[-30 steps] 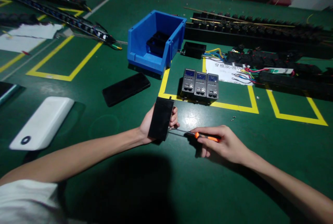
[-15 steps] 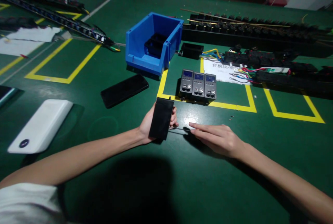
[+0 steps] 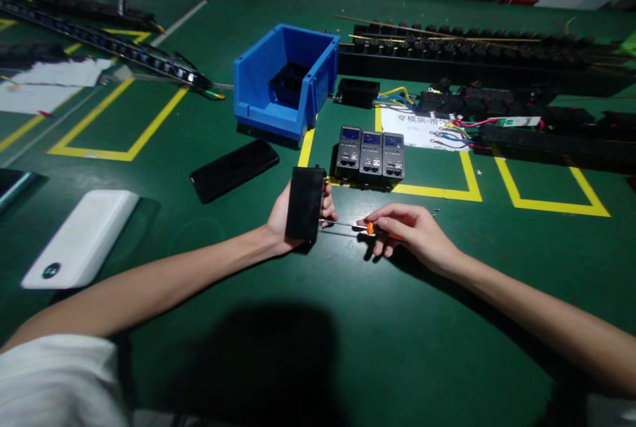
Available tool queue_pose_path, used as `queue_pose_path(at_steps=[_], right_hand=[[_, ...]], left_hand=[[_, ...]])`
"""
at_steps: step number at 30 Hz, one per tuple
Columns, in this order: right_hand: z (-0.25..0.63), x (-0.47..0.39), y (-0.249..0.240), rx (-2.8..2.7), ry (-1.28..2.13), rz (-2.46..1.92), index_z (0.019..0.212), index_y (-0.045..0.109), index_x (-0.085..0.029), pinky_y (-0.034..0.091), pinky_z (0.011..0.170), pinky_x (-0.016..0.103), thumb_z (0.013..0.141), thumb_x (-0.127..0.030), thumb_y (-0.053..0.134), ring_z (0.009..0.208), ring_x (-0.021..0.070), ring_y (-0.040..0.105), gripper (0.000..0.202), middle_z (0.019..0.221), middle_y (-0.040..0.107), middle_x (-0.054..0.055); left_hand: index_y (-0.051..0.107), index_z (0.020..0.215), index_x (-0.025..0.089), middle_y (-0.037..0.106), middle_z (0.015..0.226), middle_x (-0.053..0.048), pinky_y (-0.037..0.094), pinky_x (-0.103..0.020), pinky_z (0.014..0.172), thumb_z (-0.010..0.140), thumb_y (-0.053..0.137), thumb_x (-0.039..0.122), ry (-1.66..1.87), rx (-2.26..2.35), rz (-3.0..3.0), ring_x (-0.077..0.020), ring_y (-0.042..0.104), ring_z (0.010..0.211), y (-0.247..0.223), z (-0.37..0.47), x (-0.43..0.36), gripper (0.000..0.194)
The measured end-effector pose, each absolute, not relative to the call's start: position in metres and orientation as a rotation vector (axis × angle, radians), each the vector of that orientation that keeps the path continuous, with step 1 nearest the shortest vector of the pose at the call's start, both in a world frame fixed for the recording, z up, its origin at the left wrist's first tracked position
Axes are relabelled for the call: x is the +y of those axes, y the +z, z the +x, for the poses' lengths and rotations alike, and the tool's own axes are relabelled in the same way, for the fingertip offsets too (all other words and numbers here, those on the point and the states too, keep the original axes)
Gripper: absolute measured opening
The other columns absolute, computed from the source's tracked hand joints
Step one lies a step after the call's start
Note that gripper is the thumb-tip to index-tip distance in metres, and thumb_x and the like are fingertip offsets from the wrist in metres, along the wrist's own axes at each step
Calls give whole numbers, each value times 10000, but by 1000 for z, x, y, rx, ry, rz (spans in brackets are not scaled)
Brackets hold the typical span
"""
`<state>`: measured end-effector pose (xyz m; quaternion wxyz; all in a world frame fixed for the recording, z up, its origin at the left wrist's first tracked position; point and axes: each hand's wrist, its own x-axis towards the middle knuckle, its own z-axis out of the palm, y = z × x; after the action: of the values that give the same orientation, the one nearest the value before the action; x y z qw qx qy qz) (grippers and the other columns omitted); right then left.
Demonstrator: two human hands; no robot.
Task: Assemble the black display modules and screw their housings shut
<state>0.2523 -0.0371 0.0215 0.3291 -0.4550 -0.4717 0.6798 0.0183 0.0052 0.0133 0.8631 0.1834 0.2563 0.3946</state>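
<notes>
My left hand (image 3: pixel 282 222) is closed around a flat black module housing (image 3: pixel 304 204), held slightly tilted above the green table with its plain face up. In my right hand (image 3: pixel 408 232) is a screwdriver (image 3: pixel 370 228) with an orange handle, gripped between thumb and fingers. Its thin metal shaft points left and its tip meets the housing's right side; the exact contact spot is hard to see. Beyond the hands stand three grey-black modules (image 3: pixel 371 154) with small dark displays and sockets, set side by side. Tiny screws (image 3: pixel 436 212) lie just past my right hand.
A blue bin (image 3: pixel 273 124) holding black parts stands behind the left hand. A black phone (image 3: pixel 234 170) and a white power bank (image 3: pixel 82 238) lie to the left. Long black strips (image 3: pixel 477 69) with wires run along the back right. Yellow tape marks the green table.
My right hand has turned, so the screwdriver's orange handle now shows between its fingers. The housing and both hands sit slightly higher in view, and the whole scene has shifted a little left.
</notes>
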Motion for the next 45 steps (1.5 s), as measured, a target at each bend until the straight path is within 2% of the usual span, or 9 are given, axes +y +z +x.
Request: queue_pose_path(at_steps=[5, 9, 18, 23, 27, 31, 38, 42, 45], right_hand=[[263, -28, 23, -1756, 1548, -1315, 1026, 686, -130, 364, 399, 194, 882, -441, 599, 417, 79, 523, 354, 623, 674, 11], [274, -18, 17, -2116, 1000, -1232, 1004, 730, -140, 476, 669, 266, 891, -397, 603, 772, 166, 665, 308, 926, 750, 81], [283, -8, -3, -2383, 531, -929, 1072, 717, -135, 496, 682, 252, 947, -359, 547, 787, 173, 706, 308, 941, 763, 107], [287, -9, -7, -2476, -27, -863, 1072, 712, -157, 358, 494, 239, 950, -388, 548, 503, 103, 553, 309, 624, 664, 17], [290, -11, -3, -2539, -358, -823, 1134, 691, -193, 312, 487, 269, 950, -358, 555, 476, 97, 479, 282, 556, 594, -14], [285, -16, 2, -2425, -14, -873, 1066, 721, -173, 363, 508, 255, 912, -370, 606, 512, 105, 533, 275, 600, 648, 10], [272, -22, 14, -1371, 1487, -1158, 886, 695, -136, 398, 399, 220, 910, -483, 514, 432, 116, 568, 393, 673, 724, 61], [273, -18, 20, -1137, 1787, -1133, 952, 676, -109, 411, 382, 210, 880, -510, 551, 448, 136, 628, 425, 757, 754, 118], [278, -14, 23, -1267, 1918, -1184, 871, 667, -108, 294, 314, 175, 877, -501, 581, 328, 89, 520, 402, 606, 713, 74]], left_hand=[[629, 834, 100, 534, 677, -55, 519, -289, 665, 975, 239, 465, 837, 507, 438, -141, 520, 593, 12, 29, 19, 553], [642, 824, 95, 538, 657, -62, 523, -292, 659, 977, 208, 486, 825, 487, 498, -144, 523, 582, 9, 36, 27, 604], [649, 830, 93, 534, 643, -56, 522, -282, 649, 970, 195, 544, 862, 487, 539, -140, 524, 575, 5, 38, 24, 656], [649, 812, 94, 546, 629, -54, 528, -282, 662, 961, 280, 547, 862, 529, 529, -137, 528, 571, 7, 39, 20, 603], [652, 829, 94, 561, 642, -62, 533, -291, 667, 959, 303, 534, 856, 533, 506, -143, 536, 582, 7, 38, 19, 576], [646, 818, 97, 547, 639, -59, 527, -292, 667, 961, 283, 533, 842, 511, 532, -145, 530, 584, 7, 37, 19, 585], [648, 820, 99, 555, 654, -65, 530, -308, 688, 961, 254, 549, 892, 523, 514, -154, 539, 596, 11, 35, 18, 615], [652, 819, 100, 564, 648, -68, 532, -308, 683, 952, 264, 575, 895, 535, 496, -159, 550, 594, 12, 34, 19, 628], [654, 830, 94, 573, 647, -71, 530, -307, 686, 949, 283, 575, 892, 537, 498, -159, 558, 594, 10, 33, 19, 620]])
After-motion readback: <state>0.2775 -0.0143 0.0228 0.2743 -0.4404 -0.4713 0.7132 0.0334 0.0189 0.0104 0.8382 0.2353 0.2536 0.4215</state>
